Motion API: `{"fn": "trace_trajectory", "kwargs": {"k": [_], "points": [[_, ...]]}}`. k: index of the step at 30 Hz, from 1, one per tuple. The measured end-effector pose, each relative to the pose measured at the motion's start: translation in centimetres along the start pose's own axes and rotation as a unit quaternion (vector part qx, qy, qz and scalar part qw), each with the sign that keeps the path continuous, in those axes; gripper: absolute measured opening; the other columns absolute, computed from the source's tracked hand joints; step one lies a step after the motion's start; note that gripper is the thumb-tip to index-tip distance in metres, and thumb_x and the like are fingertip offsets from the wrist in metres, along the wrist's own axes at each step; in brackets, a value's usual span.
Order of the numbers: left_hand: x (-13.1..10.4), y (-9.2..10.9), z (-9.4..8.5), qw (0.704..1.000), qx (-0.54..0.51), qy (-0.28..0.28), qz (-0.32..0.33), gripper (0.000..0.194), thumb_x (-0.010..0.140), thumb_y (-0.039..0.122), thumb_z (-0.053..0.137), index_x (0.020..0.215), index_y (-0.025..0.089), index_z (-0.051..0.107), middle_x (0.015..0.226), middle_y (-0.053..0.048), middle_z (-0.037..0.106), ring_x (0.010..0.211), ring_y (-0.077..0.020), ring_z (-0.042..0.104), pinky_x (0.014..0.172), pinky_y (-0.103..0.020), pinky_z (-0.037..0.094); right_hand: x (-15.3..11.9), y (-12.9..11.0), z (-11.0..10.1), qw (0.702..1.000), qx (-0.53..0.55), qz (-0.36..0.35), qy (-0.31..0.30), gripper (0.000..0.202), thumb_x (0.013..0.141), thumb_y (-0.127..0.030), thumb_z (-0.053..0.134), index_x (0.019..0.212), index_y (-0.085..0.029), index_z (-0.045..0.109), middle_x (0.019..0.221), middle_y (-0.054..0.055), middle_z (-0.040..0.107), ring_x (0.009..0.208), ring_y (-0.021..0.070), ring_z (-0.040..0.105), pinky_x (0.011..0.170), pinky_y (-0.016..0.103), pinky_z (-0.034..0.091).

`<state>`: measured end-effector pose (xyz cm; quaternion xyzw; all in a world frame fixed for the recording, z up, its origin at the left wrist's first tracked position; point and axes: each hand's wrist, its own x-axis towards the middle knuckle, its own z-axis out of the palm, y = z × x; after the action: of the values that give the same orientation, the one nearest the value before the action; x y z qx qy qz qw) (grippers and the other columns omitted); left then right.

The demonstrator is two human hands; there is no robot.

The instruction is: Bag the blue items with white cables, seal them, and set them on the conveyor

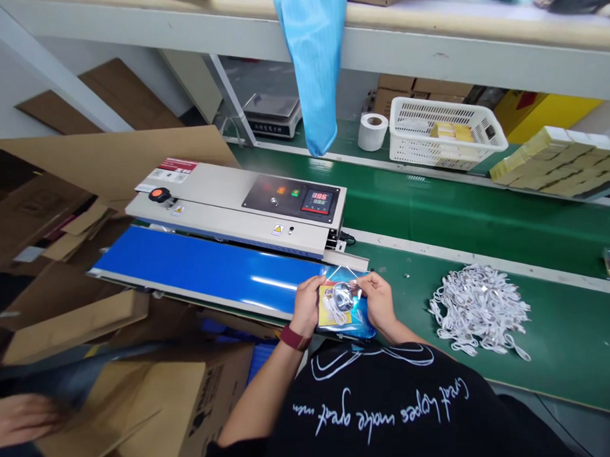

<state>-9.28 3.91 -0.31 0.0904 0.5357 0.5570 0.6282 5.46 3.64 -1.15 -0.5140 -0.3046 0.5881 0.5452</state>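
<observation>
Between my two hands is a clear plastic bag (357,315) with a yellow card, a white cable and a dark round item inside. My left hand (308,303) pinches its upper left edge, and my right hand (377,298) pinches its upper right edge. The bag lies at the right end of a blue conveyor belt (201,262), just below the guide plate of a beige sealing machine (234,207) with a lit red display. To the right, a heap of white cables (480,308) rests on the green table.
A white basket (445,150), a label roll (372,131), a scale (272,114) and stacked yellow packs (557,160) stand behind. A blue sleeve (318,68) hangs above. Cardboard boxes (156,407) and another person's hand (24,418) are lower left.
</observation>
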Motion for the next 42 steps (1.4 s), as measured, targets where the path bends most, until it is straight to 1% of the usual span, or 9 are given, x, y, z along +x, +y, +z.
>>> {"fn": "trace_trajectory", "kwargs": {"k": [6, 10, 15, 20, 22, 25, 31, 37, 42], "points": [[2.0, 0.7, 0.1, 0.995, 0.090, -0.035, 0.007, 0.027, 0.052, 0.031, 0.079, 0.057, 0.011, 0.061, 0.052, -0.002, 0.061, 0.046, -0.0127, 0.054, 0.050, -0.024, 0.041, 0.9, 0.3, 0.7, 0.996, 0.042, 0.069, 0.041, 0.028, 0.061, -0.035, 0.074, 0.058, -0.019, 0.051, 0.060, 0.000, 0.061, 0.056, 0.0141, 0.057, 0.043, 0.023, 0.047], [2.2, 1.3, -0.5, 0.964, 0.225, -0.095, 0.101, 0.026, 0.066, 0.037, 0.071, 0.063, 0.012, 0.068, 0.063, -0.005, 0.067, 0.057, -0.0159, 0.058, 0.056, -0.025, 0.044, 0.4, 0.2, 0.5, 0.994, 0.033, 0.101, -0.007, 0.034, 0.063, -0.045, 0.075, 0.067, -0.018, 0.055, 0.070, 0.003, 0.066, 0.063, 0.0156, 0.061, 0.047, 0.024, 0.050], [0.8, 1.2, -1.0, 0.946, 0.266, -0.114, 0.145, 0.027, 0.073, 0.041, 0.065, 0.071, 0.014, 0.070, 0.076, -0.007, 0.070, 0.073, -0.0201, 0.063, 0.069, -0.028, 0.048, -0.6, 0.1, 0.1, 0.996, 0.019, 0.074, -0.051, 0.039, 0.063, -0.041, 0.077, 0.094, -0.021, 0.064, 0.080, 0.001, 0.067, 0.075, 0.0166, 0.062, 0.063, 0.027, 0.052], [-1.0, -0.2, -1.2, 0.954, 0.220, -0.171, 0.109, 0.036, 0.069, 0.037, 0.072, 0.096, 0.014, 0.067, 0.094, -0.009, 0.071, 0.089, -0.0222, 0.065, 0.081, -0.031, 0.048, -0.7, 0.9, -0.1, 0.999, -0.018, 0.026, -0.038, 0.025, 0.066, -0.039, 0.074, 0.080, -0.021, 0.067, 0.076, 0.001, 0.066, 0.070, 0.0165, 0.059, 0.065, 0.029, 0.048], [-1.4, -0.7, -1.2, 0.954, 0.230, -0.165, 0.100, 0.043, 0.065, 0.033, 0.076, 0.102, 0.013, 0.066, 0.099, -0.010, 0.070, 0.091, -0.0226, 0.065, 0.082, -0.031, 0.049, -0.9, 1.2, 0.0, 1.000, -0.020, 0.005, -0.017, 0.021, 0.066, -0.038, 0.073, 0.076, -0.021, 0.067, 0.074, 0.000, 0.065, 0.068, 0.0166, 0.057, 0.066, 0.030, 0.047], [-1.6, -1.1, -0.8, 0.951, 0.257, -0.145, 0.097, 0.033, 0.065, 0.032, 0.076, 0.090, 0.013, 0.070, 0.092, -0.010, 0.071, 0.082, -0.0211, 0.066, 0.076, -0.030, 0.050, -1.2, 1.2, 0.3, 1.000, -0.012, -0.007, 0.007, 0.018, 0.066, -0.037, 0.073, 0.074, -0.021, 0.067, 0.073, 0.001, 0.065, 0.069, 0.0172, 0.057, 0.068, 0.031, 0.047], [-1.9, -1.6, 0.4, 0.938, 0.264, -0.128, 0.185, 0.014, 0.069, 0.028, 0.070, 0.076, 0.015, 0.071, 0.082, -0.007, 0.070, 0.080, -0.0190, 0.064, 0.078, -0.030, 0.048, -1.4, 0.6, 0.6, 1.000, 0.005, -0.024, 0.013, 0.014, 0.067, -0.033, 0.073, 0.073, -0.021, 0.067, 0.072, 0.000, 0.065, 0.070, 0.0162, 0.056, 0.072, 0.031, 0.045], [-3.0, -1.2, 0.8, 0.914, 0.296, -0.113, 0.255, 0.014, 0.072, 0.028, 0.067, 0.066, 0.016, 0.067, 0.071, -0.005, 0.066, 0.073, -0.0175, 0.061, 0.071, -0.027, 0.046, -1.6, 0.2, -0.8, 0.995, -0.009, -0.030, -0.092, 0.029, 0.068, -0.036, 0.074, 0.093, -0.024, 0.064, 0.090, 0.001, 0.066, 0.086, 0.0178, 0.060, 0.082, 0.031, 0.045], [-3.3, -0.6, 0.9, 0.923, 0.305, -0.135, 0.193, 0.021, 0.073, 0.030, 0.067, 0.088, 0.014, 0.067, 0.088, -0.007, 0.070, 0.083, -0.0193, 0.064, 0.077, -0.028, 0.048, -1.5, 0.3, -1.9, 0.991, -0.010, -0.030, -0.131, 0.031, 0.070, -0.039, 0.073, 0.095, -0.024, 0.064, 0.095, 0.002, 0.066, 0.093, 0.0199, 0.060, 0.088, 0.034, 0.045]]}}
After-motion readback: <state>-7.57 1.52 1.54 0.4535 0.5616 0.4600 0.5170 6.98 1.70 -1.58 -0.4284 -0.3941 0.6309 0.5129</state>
